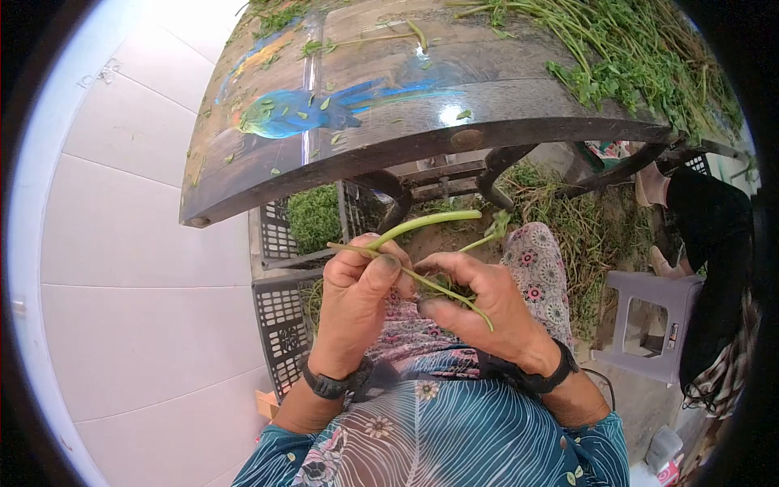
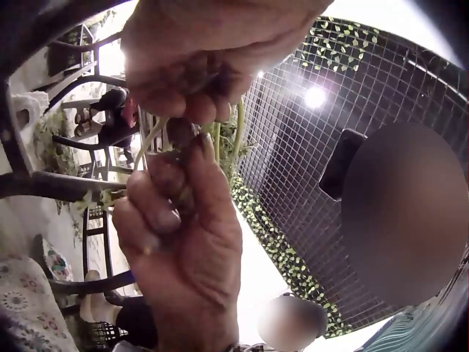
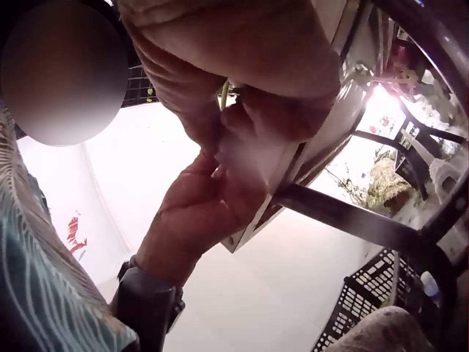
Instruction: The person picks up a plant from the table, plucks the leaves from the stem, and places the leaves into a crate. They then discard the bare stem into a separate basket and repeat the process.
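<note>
Left hand (image 1: pixel 353 284), thumb and fingers pinching green stems (image 1: pixel 430 218), in front of the table's (image 1: pixel 406 148) near edge; right hand (image 1: pixel 491 304), fingers curled beside them, its grip unclear from here; leafy heap (image 1: pixel 633 57), toward the table's right edge.

The surface (image 1: pixel 381 65) is dark brown, its painted bird (image 1: pixel 296 116) blue with a yellow-green head and blue tail. At the surface's right end, leafy stalks (image 1: pixel 625 49) are bright green. In front of it, the thick stem (image 1: pixel 426 221) is pale green, the shirt (image 1: pixel 479 422) teal with white wavy lines, the trousers (image 1: pixel 534 258) pale with pinkish flowers. Near it, the stool (image 1: pixel 657 286) is lilac-grey.
</note>
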`<action>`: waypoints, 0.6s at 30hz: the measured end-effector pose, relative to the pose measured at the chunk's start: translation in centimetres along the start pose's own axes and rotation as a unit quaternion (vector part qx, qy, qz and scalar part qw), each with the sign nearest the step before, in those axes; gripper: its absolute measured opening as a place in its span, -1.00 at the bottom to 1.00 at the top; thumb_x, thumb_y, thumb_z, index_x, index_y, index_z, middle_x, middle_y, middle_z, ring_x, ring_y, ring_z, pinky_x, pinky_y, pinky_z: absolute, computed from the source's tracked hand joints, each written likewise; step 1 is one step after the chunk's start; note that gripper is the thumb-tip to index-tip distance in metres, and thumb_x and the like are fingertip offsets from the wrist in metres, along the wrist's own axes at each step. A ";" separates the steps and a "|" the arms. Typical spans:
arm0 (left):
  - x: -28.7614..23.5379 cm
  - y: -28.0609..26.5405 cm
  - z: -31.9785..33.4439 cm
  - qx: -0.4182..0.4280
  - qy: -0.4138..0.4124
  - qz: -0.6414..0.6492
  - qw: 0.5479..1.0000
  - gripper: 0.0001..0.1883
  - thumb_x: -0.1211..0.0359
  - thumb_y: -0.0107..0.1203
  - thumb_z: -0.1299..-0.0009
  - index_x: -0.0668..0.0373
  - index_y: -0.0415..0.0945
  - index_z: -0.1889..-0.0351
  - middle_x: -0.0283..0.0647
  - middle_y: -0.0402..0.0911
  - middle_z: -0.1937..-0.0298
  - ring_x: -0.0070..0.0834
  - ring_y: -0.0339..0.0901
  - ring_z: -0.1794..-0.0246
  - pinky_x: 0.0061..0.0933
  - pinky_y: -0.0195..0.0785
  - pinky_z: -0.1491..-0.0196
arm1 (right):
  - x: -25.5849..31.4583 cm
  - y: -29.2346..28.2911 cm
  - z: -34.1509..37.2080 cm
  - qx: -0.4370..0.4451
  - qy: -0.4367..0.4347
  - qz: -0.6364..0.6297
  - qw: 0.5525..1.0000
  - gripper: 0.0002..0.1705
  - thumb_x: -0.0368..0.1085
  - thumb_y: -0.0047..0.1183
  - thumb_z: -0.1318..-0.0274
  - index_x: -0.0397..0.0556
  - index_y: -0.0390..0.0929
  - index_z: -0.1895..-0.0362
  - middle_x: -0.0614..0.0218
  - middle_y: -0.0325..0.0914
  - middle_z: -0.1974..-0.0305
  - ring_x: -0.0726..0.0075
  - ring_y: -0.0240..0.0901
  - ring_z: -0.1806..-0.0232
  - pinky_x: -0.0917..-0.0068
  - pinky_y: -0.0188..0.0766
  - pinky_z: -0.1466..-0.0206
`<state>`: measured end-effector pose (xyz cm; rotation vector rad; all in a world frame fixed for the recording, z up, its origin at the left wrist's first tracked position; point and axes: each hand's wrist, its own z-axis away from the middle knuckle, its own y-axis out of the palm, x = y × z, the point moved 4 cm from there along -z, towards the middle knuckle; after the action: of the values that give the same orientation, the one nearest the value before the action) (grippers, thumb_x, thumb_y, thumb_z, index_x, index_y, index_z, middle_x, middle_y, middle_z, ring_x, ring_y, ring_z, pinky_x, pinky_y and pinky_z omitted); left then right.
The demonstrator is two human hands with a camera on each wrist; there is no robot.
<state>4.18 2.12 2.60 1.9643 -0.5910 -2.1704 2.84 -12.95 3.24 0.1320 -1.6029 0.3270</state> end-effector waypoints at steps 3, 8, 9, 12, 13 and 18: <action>0.2 0.0 0.3 -0.033 -0.035 -0.042 0.998 -0.86 0.40 0.00 -0.32 0.31 0.47 0.38 -0.26 0.48 0.46 -0.59 0.42 0.50 -0.59 0.32 0.38 | -0.5 -0.2 0.2 -0.033 0.030 -0.049 0.998 -0.72 -0.31 0.10 0.11 -0.16 0.48 0.25 0.10 0.51 0.43 0.21 0.47 0.44 0.46 0.37 0.33; 0.0 0.2 0.4 -0.036 -0.029 -0.042 0.998 -0.86 0.40 -0.01 -0.33 0.31 0.46 0.37 -0.24 0.49 0.41 -0.57 0.43 0.49 -0.58 0.32 0.37 | -1.7 -0.7 0.0 -0.043 -0.004 0.031 0.999 -0.78 -0.33 0.07 0.12 -0.18 0.46 0.33 0.17 0.49 0.48 0.35 0.44 0.46 0.44 0.34 0.37; -0.2 0.1 0.4 -0.036 -0.026 -0.037 0.998 -0.86 0.40 -0.01 -0.34 0.31 0.46 0.36 -0.24 0.48 0.40 -0.57 0.43 0.49 -0.57 0.32 0.36 | -2.3 -1.0 0.1 -0.056 -0.003 0.045 0.997 -0.79 -0.33 0.05 0.11 -0.18 0.45 0.34 0.20 0.49 0.50 0.39 0.42 0.47 0.44 0.33 0.38; -0.2 -0.3 0.1 -0.007 0.003 0.033 0.999 -0.85 0.38 -0.03 -0.35 0.30 0.42 0.30 -0.24 0.46 0.40 -0.55 0.43 0.45 -0.56 0.31 0.35 | -5.3 -1.7 0.6 0.002 0.137 -0.011 0.990 -0.81 -0.34 0.00 0.09 -0.17 0.46 0.34 0.29 0.46 0.53 0.52 0.34 0.51 0.50 0.28 0.45; -0.2 -0.3 0.0 0.006 0.002 0.042 0.999 -0.83 0.33 -0.05 -0.37 0.26 0.37 0.26 -0.23 0.43 0.39 -0.53 0.41 0.44 -0.54 0.28 0.34 | -5.5 -1.7 1.0 0.020 0.203 -0.098 0.974 -0.78 -0.35 -0.03 0.07 -0.18 0.44 0.27 0.37 0.40 0.57 0.59 0.26 0.54 0.59 0.19 0.53; 0.4 0.0 -0.2 0.004 -0.023 0.041 0.999 -0.81 0.27 -0.10 -0.39 0.20 0.33 0.29 -0.27 0.39 0.45 -0.54 0.32 0.48 -0.54 0.19 0.36 | -6.3 -2.2 0.8 -0.040 0.225 -0.361 0.904 -0.70 -0.36 -0.04 -0.04 -0.15 0.37 0.10 0.44 0.36 0.55 0.68 0.15 0.60 0.69 0.03 0.60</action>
<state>4.33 1.96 2.26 1.8636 -0.6768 -2.1720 3.07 -15.99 -2.79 0.5324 -1.0118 -0.2760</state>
